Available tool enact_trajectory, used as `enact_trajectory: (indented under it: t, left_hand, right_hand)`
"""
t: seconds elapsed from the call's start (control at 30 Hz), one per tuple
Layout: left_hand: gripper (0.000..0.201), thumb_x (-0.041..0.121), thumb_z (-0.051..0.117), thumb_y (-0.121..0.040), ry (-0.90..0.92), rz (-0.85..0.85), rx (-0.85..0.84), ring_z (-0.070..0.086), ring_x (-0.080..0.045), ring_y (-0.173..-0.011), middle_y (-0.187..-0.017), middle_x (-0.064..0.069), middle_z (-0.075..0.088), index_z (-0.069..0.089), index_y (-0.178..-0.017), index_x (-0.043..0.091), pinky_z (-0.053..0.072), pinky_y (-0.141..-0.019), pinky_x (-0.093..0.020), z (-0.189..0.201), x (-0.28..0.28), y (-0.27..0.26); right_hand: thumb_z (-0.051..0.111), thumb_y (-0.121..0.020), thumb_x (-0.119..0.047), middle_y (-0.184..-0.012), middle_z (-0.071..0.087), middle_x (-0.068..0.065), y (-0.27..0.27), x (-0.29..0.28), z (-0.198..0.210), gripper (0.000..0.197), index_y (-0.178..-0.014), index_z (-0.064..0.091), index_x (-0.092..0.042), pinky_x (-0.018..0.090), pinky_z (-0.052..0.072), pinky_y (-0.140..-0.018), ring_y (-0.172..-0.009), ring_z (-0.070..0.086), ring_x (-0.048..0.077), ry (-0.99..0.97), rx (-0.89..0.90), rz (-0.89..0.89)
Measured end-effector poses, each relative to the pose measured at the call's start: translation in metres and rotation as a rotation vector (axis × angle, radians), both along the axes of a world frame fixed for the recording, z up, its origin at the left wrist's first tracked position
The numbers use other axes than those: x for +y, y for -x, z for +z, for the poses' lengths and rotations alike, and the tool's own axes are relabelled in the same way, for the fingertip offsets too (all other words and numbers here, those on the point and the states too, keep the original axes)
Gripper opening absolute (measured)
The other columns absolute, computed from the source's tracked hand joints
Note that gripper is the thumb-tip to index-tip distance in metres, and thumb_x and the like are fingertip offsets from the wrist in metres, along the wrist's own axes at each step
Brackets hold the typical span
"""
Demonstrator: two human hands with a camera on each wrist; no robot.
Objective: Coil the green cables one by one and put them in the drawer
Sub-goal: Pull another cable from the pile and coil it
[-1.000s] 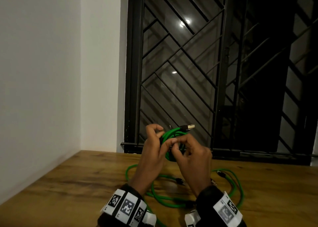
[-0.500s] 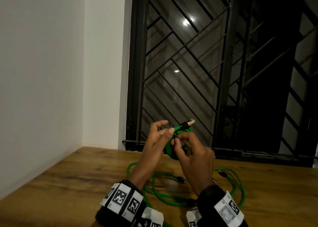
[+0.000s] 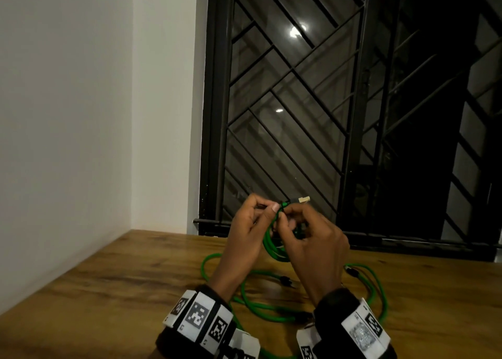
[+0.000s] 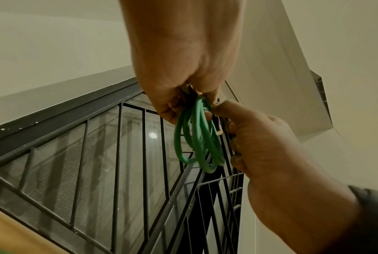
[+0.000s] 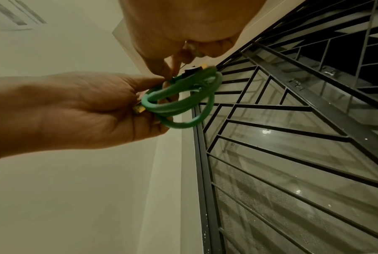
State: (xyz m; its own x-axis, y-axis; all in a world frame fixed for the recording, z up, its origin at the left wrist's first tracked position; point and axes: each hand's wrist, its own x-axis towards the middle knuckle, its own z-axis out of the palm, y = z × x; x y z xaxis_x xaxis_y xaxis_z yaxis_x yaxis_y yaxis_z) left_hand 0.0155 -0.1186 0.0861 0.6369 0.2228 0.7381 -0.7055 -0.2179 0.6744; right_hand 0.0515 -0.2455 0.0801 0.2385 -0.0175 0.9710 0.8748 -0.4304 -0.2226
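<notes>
Both my hands have drawn closer together over the last second, and the plug end of the coil now pokes out just above my fingers instead of off to the side. My left hand (image 3: 245, 231) pinches the top of the coiled green cable (image 3: 273, 243) between thumb and forefinger, and my right hand (image 3: 312, 239) pinches the same spot from the other side, fingers curled. The coil hangs below them in several loops, held up in the air above the wooden table (image 3: 108, 290). Its pale plug (image 3: 303, 199) sticks out toward the barred window (image 3: 298, 100). More loose green cables (image 3: 271, 308) lie spread on the table beneath my wrists, some with dark plugs showing.
</notes>
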Motion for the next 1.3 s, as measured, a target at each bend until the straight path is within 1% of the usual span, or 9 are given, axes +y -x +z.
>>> enact_trajectory:
  t: [0.1,0.23,0.37,0.57,0.7,0.77,0.93,1.13,1.3]
  left_hand:
    - [0.016,0.023,0.055,-0.099,-0.006,0.020,0.008,0.069,-0.026,-0.094,-0.097,-0.009,0.070,0.061,-0.105,0.010,0.056,-0.081,-0.037,-0.0011,0.0021,-0.0025]
    - [0.022,0.027,0.054,-0.096,-0.012,0.014,-0.003,0.070,-0.018,-0.093,-0.095,-0.003,0.071,0.062,-0.106,0.009,0.056,-0.081,-0.029,-0.0017,0.0013,-0.0028]
    - [0.028,0.035,0.053,-0.093,-0.048,0.030,-0.027,0.070,-0.016,-0.090,-0.093,-0.003,0.071,0.063,-0.103,0.010,0.056,-0.079,-0.029,-0.0014,0.0009,-0.0018]
    - [0.018,0.027,0.050,-0.101,-0.137,0.089,-0.056,0.067,-0.010,-0.084,-0.088,0.004,0.067,0.062,-0.098,0.014,0.051,-0.072,-0.023,-0.0027,0.0006,-0.0008]
    - [0.018,0.025,0.049,-0.102,-0.151,0.079,-0.077,0.066,-0.009,-0.085,-0.088,0.004,0.066,0.061,-0.100,0.012,0.050,-0.073,-0.021,-0.0014,-0.0005,0.0012]
    - [0.019,0.025,0.049,-0.101,-0.143,0.055,-0.069,0.067,-0.010,-0.090,-0.092,0.003,0.067,0.062,-0.104,0.011,0.052,-0.077,-0.023,-0.0006,0.0004,0.0022]
    - [0.024,0.029,0.044,-0.101,-0.111,0.013,-0.017,0.067,-0.018,-0.106,-0.108,-0.003,0.067,0.060,-0.115,0.017,0.055,-0.092,-0.040,-0.0018,-0.0009,0.0033]
    - [0.029,0.028,0.036,-0.106,-0.064,0.036,-0.041,0.066,-0.019,-0.099,-0.102,-0.004,0.064,0.062,-0.107,0.015,0.055,-0.086,-0.035,-0.0006,-0.0040,0.0061]
    - [0.022,0.021,0.045,-0.104,-0.075,0.011,-0.082,0.061,-0.020,-0.085,-0.090,-0.013,0.058,0.058,-0.099,0.003,0.051,-0.074,-0.030,0.0005,-0.0038,0.0042]
  right_hand:
    - [0.063,-0.086,-0.041,-0.068,0.052,-0.015,0.0010,0.0035,-0.0007,0.009,-0.084,0.066,-0.032,0.033,0.044,-0.047,-0.058,0.051,0.006,-0.009,0.026,0.047]
    - [0.068,-0.086,-0.029,-0.078,0.058,-0.016,0.0004,0.0075,-0.0006,0.003,-0.085,0.065,-0.027,0.029,0.049,-0.055,-0.064,0.059,0.007,-0.054,0.072,0.208]
    - [0.069,-0.087,-0.028,-0.082,0.059,-0.016,0.0024,0.0069,0.0012,0.004,-0.086,0.067,-0.025,0.021,0.048,-0.057,-0.066,0.060,0.007,-0.062,0.069,0.220]
    - [0.068,-0.090,-0.031,-0.089,0.061,-0.017,0.0017,0.0080,-0.0011,0.006,-0.091,0.069,-0.025,0.024,0.051,-0.059,-0.072,0.062,0.003,-0.078,0.080,0.194]
    - [0.066,-0.092,-0.027,-0.089,0.060,-0.014,0.0014,0.0089,-0.0008,0.008,-0.093,0.068,-0.020,0.019,0.050,-0.064,-0.081,0.062,0.002,-0.075,0.098,0.221]
    - [0.067,-0.093,-0.023,-0.090,0.060,-0.012,0.0015,0.0087,0.0008,0.006,-0.093,0.068,-0.018,0.014,0.048,-0.065,-0.083,0.061,0.002,-0.079,0.098,0.245]
    - [0.068,-0.093,-0.010,-0.091,0.058,-0.005,0.0024,0.0066,0.0047,0.005,-0.093,0.065,-0.014,0.004,0.043,-0.065,-0.086,0.058,-0.001,-0.087,0.091,0.284]
    - [0.065,-0.095,-0.013,-0.093,0.057,-0.005,0.0011,0.0086,0.0020,0.002,-0.093,0.064,-0.013,0.008,0.045,-0.067,-0.086,0.058,0.000,-0.079,0.089,0.314]
    - [0.065,-0.095,-0.013,-0.092,0.056,-0.006,0.0014,0.0085,0.0019,0.002,-0.094,0.064,-0.013,0.012,0.046,-0.066,-0.085,0.058,0.003,-0.068,0.079,0.330]
